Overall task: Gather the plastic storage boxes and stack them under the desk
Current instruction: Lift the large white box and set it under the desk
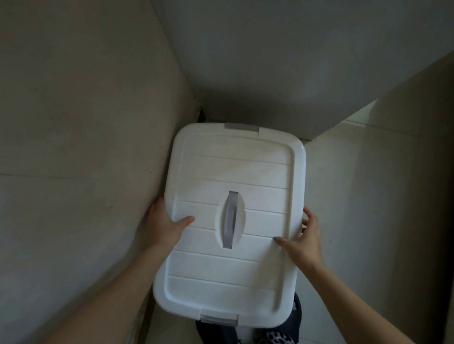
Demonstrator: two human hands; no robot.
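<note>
Gripping a white rectangular plastic storage box [232,223] by its long sides, both hands hold its lid. Left hand [165,225] and right hand [304,241] have thumbs lying on top.

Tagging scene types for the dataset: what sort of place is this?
Likely a home interior: a tight nook between a beige panel and a grey slab, possibly the desk. Pale tiled floor beside it; a white lidded storage box, held by left hand and right hand, suggests household tidying.
</note>
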